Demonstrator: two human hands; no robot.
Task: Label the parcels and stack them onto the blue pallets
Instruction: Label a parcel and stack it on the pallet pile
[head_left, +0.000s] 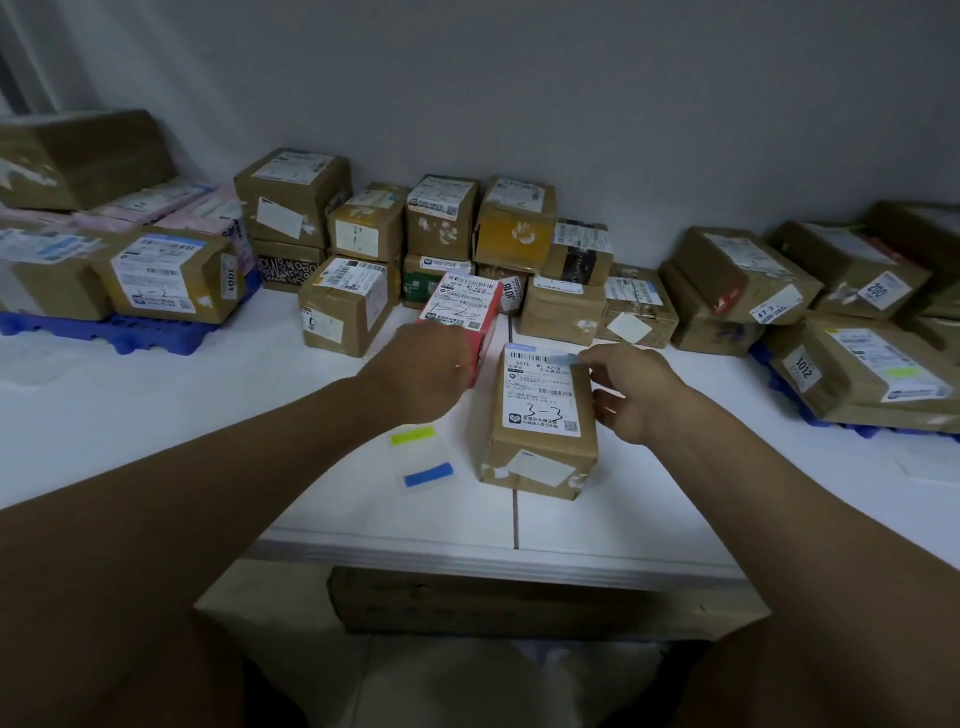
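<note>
A small brown parcel (540, 421) marked "3-3" stands on the white table (208, 395) in the middle. My right hand (631, 392) pinches a pale blue sticker (563, 358) at the top right corner of that parcel's white label. My left hand (421, 369) grips a red parcel (465, 306) with a white label, just left of and behind the brown one. A sticker sheet (423, 460) with a yellow and a blue strip lies on the table to the left of the brown parcel. Blue pallets sit at the left (119, 332) and the right (779, 384), both loaded with parcels.
A row of several brown parcels (457, 244) lines the grey wall behind my hands, some stacked two high. A long cardboard box (519, 603) lies below the table's front edge.
</note>
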